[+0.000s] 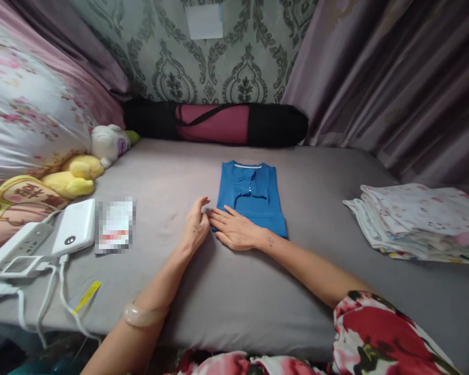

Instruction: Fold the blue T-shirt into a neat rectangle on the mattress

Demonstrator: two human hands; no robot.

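While both hands rest at the near-left corner of the folded blue shirt (251,194), nothing is held. Left hand (196,226): grip wide, edge-on to the bed (226,291), fingertips just beside the corner. Right hand (236,232): grip flat and wide, palm down, partly on the hem. Shirt lies mid-bed. Stack of folded cloths (418,221) well apart, right; white power bank (75,229) left.
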